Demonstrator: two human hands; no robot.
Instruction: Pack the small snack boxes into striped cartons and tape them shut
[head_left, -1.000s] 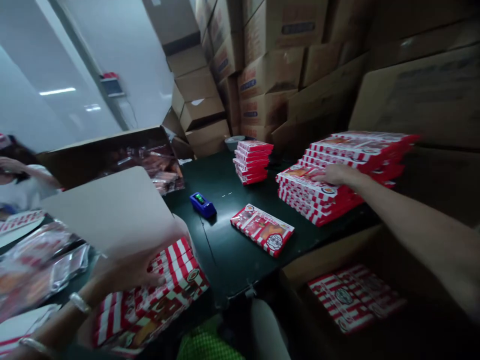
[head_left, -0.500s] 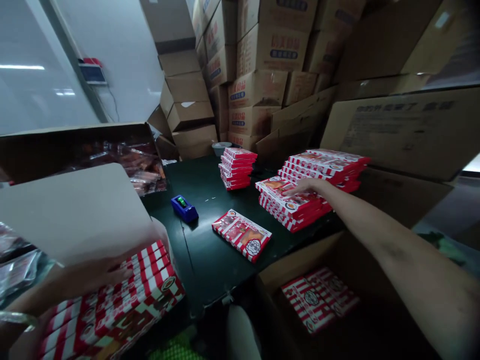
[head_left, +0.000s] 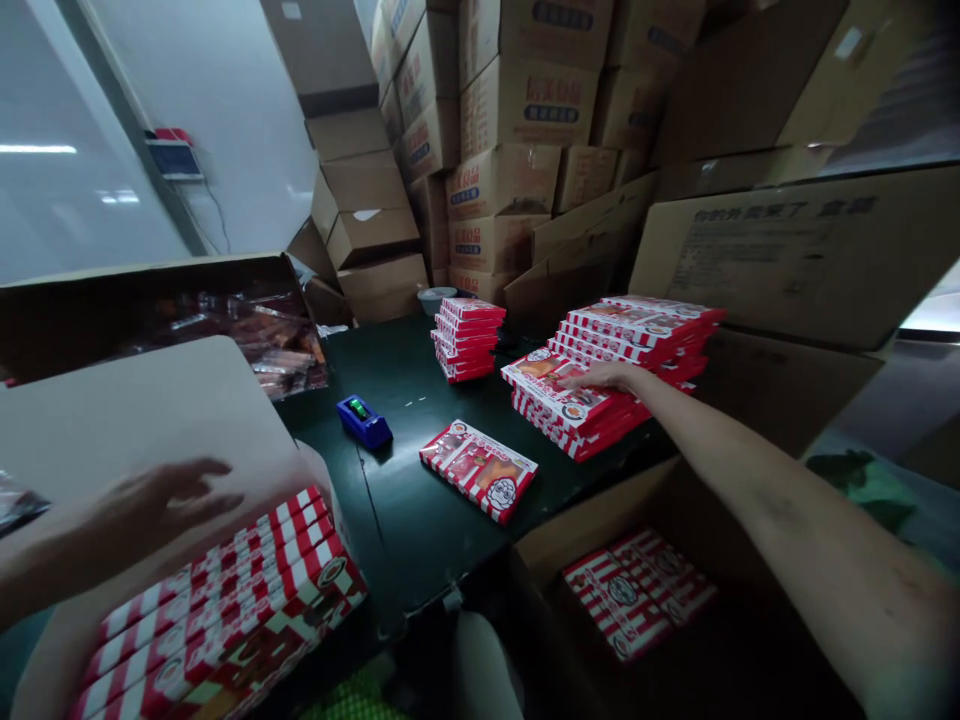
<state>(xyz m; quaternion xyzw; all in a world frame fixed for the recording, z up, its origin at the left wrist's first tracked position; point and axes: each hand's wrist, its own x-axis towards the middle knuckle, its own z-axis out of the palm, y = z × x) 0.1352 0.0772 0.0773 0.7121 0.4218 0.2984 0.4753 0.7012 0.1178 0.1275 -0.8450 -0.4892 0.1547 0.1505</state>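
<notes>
Cartons (head_left: 517, 180) tower beyond the dark tabletop (head_left: 397, 510); an open carton (head_left: 592, 520) sits near right; my left hand (head_left: 157, 500) hangs open, fingers apart, over a cardboard sheet (head_left: 127, 430), above a stack of red-and-white boxes (head_left: 225, 610); my right hand (head_left: 600, 377) rests flat, clamping nothing, on another stack (head_left: 577, 410); one box (head_left: 478, 470) lies near a blue tape dispenser (head_left: 363, 422).

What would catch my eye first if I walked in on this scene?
The red-and-white striped boxes stand out most, stacked on the dark table, with the right hand resting on one stack. Another stack lies below the left hand. Brown cartons tower behind, and a blue tape dispenser sits mid-table.
</notes>
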